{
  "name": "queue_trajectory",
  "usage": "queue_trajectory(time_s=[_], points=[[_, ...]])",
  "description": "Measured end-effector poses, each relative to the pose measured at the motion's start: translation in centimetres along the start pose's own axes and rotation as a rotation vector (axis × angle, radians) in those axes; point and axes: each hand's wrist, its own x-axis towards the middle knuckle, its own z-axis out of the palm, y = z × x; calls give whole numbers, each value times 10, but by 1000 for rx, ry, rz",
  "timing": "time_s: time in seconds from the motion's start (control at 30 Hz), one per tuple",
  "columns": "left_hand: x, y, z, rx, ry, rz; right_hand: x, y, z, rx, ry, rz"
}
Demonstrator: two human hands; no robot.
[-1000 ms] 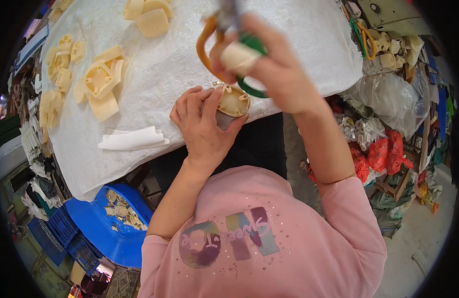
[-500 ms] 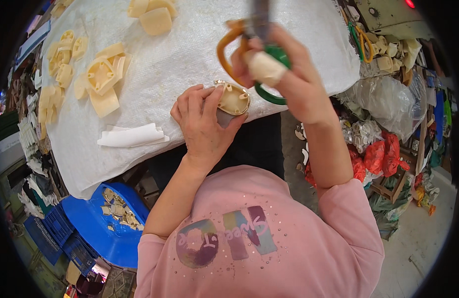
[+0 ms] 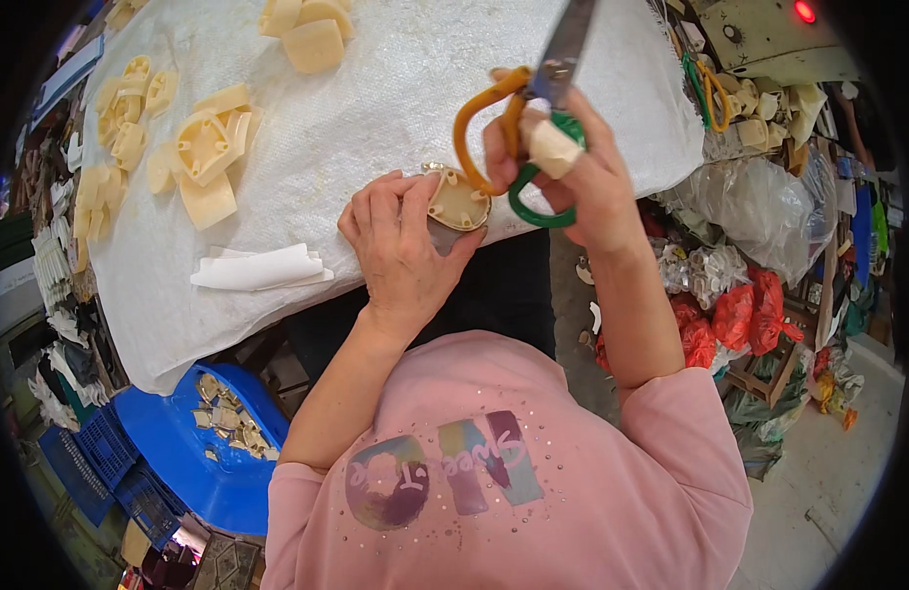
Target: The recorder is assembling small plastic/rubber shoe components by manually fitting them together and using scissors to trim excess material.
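Observation:
My left hand (image 3: 400,241) is closed around a small cream plastic part (image 3: 459,204) with a shiny metallic rim and several raised pegs inside, at the table's near edge. Scissors (image 3: 555,74) with one orange and one green handle are in my right hand (image 3: 597,172), blades pointing up and away. Their handle loops hang close to the plastic part; whether they touch it I cannot tell. A pale wrap (image 3: 554,149) covers one of my right hand's digits. Left of my left hand lies a curled white sheet (image 3: 261,267).
A white woven cover (image 3: 307,147) spreads over the table. Cream plastic parts (image 3: 207,147) lie in groups at its left and far side. A blue tub (image 3: 218,482) with broken pieces stands below left. Red plastic bags (image 3: 764,310) and clear plastic (image 3: 769,206) crowd the right.
The scissors and my right hand have moved slightly to the right, and the blades show more sharply. My left hand keeps its hold on the plastic part in nearly the same place.

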Motion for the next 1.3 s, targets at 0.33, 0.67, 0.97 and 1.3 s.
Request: queue_trajectory(time_s=[0.33, 0.67, 0.97, 1.3], points=[[7, 5, 2, 67, -65, -19, -12, 5, -19, 104, 215, -79], [-12, -9, -29, -798, -23, -183, -17, 2, -28, 71, 301, -126], [-15, -7, -48, -1037, -37, -321, -3, 5, -46, -962, 540, -201], [-28, -32, -59, -2062, -162, -565, 9, 24, -86, -1613, 394, -218]])
